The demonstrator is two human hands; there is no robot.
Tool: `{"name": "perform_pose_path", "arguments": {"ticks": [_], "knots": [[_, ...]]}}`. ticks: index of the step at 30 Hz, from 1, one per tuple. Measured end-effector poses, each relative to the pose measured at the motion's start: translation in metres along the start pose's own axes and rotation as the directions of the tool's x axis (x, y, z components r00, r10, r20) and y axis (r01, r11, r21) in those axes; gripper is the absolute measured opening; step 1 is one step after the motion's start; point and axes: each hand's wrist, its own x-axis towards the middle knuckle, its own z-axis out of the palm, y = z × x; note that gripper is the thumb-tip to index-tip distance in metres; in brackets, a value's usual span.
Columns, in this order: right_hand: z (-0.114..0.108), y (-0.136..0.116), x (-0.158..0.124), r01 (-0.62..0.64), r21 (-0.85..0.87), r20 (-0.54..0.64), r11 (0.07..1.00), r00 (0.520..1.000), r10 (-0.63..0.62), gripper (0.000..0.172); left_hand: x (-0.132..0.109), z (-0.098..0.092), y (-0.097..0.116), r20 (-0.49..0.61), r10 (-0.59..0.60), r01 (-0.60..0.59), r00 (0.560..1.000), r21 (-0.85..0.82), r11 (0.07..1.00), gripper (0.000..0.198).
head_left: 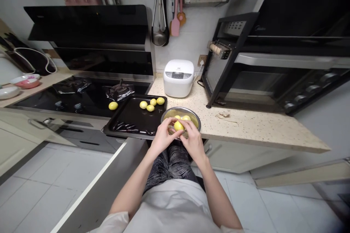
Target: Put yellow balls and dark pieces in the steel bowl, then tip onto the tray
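Between them, my left hand [164,133] and my right hand [193,134] grip one yellow lemon [178,126], fingers curled around it from both sides. Both hands are over the near side of a round metal bowl [197,116] on the counter. Inside the bowl lie other lemons [186,118], partly covered by my fingers. To the left of the bowl is a black baking tray [133,111], which carries several lemons [143,105] at its far right and small dark elongated pieces [125,126] near its front edge.
A single lemon [113,106] sits on the black gas stove [90,100] left of the tray. Behind the bowl stands a white rice cooker [179,78]. An oven [262,83] occupies the counter's right back. Below, a cabinet door or drawer panel [109,178] juts out at my left.
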Motion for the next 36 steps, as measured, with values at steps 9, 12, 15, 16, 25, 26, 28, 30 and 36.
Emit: {"name": "perform_pose_path", "arguments": {"ticks": [9, 12, 15, 16, 25, 26, 28, 30, 36], "knots": [[-0.020, 0.027, 0.022, -0.134, -0.352, 0.186, 0.926, 0.960, 0.209, 0.031, -0.020, -0.021, -0.003, 0.178, 0.083, -0.145, 0.980, 0.366, 0.919, 0.048], [-0.020, 0.028, 0.027, -0.089, -0.448, 0.284, 0.890, 0.930, 0.235, 0.025, -0.025, -0.023, -0.010, 0.225, 0.078, -0.169, 0.971, 0.420, 0.891, 0.041], [-0.019, 0.028, 0.029, -0.078, -0.494, 0.311, 0.866, 0.914, 0.260, 0.018, -0.025, -0.022, -0.015, 0.229, 0.084, -0.183, 0.970, 0.456, 0.871, 0.030], [-0.019, 0.028, 0.030, -0.081, -0.503, 0.308, 0.861, 0.914, 0.266, 0.017, -0.025, -0.022, -0.015, 0.231, 0.084, -0.185, 0.969, 0.462, 0.867, 0.028], [-0.026, 0.030, 0.020, -0.098, -0.398, 0.209, 0.912, 0.958, 0.195, 0.010, -0.013, -0.030, -0.008, 0.343, 0.021, -0.192, 0.939, 0.474, 0.860, 0.049], [-0.028, 0.030, 0.018, -0.097, -0.372, 0.192, 0.923, 0.965, 0.179, 0.010, -0.010, -0.032, -0.006, 0.359, 0.012, -0.189, 0.933, 0.464, 0.866, 0.052], [-0.031, 0.031, 0.014, -0.089, -0.315, 0.148, 0.945, 0.979, 0.141, 0.012, -0.006, -0.036, -0.001, 0.380, -0.005, -0.176, 0.925, 0.442, 0.880, 0.056], [-0.034, 0.033, 0.010, -0.076, -0.245, 0.100, 0.966, 0.990, 0.103, 0.014, -0.001, -0.040, 0.006, 0.391, -0.027, -0.153, 0.920, 0.422, 0.893, 0.057], [-0.034, 0.043, 0.001, 0.015, -0.040, -0.079, 0.999, 0.997, -0.018, 0.014, 0.017, -0.064, 0.005, 0.232, -0.084, -0.028, 0.969, 0.442, 0.897, 0.033]]}}
